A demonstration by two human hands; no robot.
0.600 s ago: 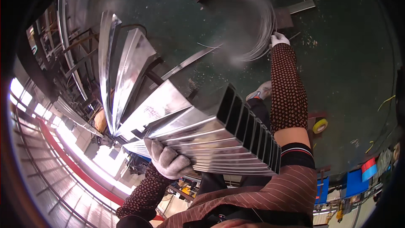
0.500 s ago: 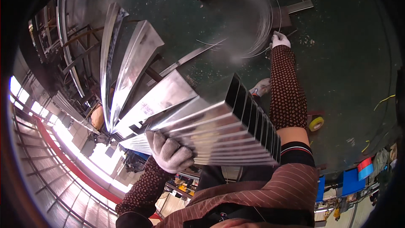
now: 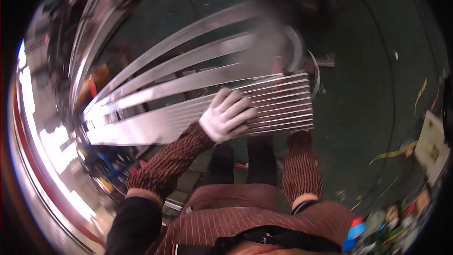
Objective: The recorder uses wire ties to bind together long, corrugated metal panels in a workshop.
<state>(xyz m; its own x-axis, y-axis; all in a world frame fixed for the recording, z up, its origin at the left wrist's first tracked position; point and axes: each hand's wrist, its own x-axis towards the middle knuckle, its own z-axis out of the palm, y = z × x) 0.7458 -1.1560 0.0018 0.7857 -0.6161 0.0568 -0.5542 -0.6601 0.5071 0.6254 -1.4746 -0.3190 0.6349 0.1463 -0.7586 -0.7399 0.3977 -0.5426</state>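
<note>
A bundle of long ribbed silvery metal profiles (image 3: pixel 283 104) runs across the middle of the view, with its cut ends at the right. My left hand (image 3: pixel 229 115), in a white glove, lies flat on top of the bundle with its fingers spread. My right forearm (image 3: pixel 299 170), in a brown knitted sleeve, reaches up under the bundle's right end. The right hand itself is hidden behind the metal. More long metal strips (image 3: pixel 188 61) fan out just beyond the bundle.
Below everything is a dark green floor (image 3: pixel 373 113) with yellow tape scraps (image 3: pixel 391 153) and a pale box (image 3: pixel 432 144) at the right. A round metal part (image 3: pixel 302 56) sits past the bundle's end. Shiny racks and bright light fill the left rim.
The bundle has swung from tilted to nearly level across the view. My left hand went from gripping its near edge to lying flat on top. My right hand dropped out of sight under it.
</note>
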